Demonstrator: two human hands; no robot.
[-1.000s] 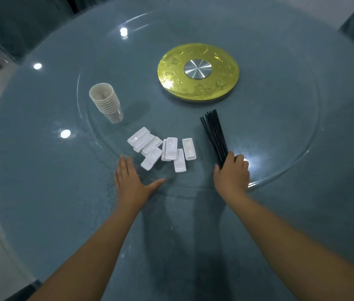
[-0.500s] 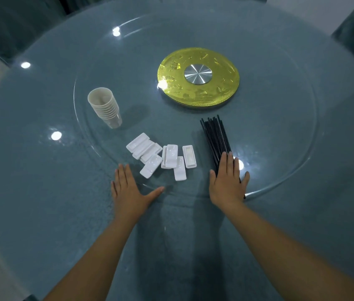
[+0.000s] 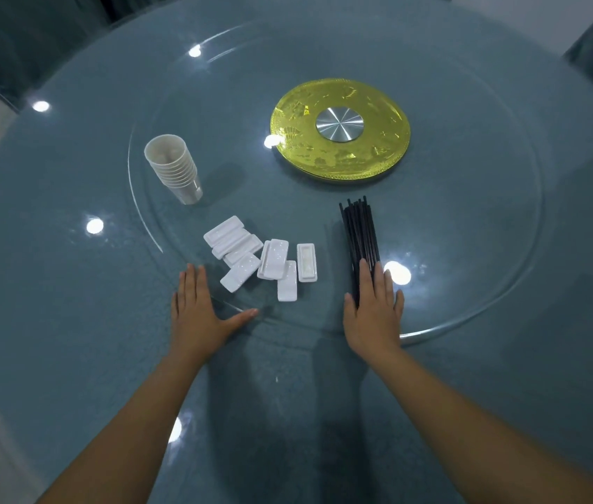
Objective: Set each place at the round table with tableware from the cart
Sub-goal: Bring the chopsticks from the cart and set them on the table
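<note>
A person's two hands lie flat at the near rim of a clear glass turntable (image 3: 487, 249) on a round grey-blue table (image 3: 51, 285). The right hand (image 3: 373, 314), fingers straight and together, presses on the near ends of a bundle of black chopsticks (image 3: 358, 231) that runs away from it toward the gold hub (image 3: 340, 130). The left hand (image 3: 198, 314), fingers straight and thumb spread wide, rests empty at the turntable's edge, just beside a loose heap of white chopstick rests (image 3: 262, 261) lying between the two hands. A leaning stack of beige cups (image 3: 173, 169) stands farther off, beyond the left hand.
</note>
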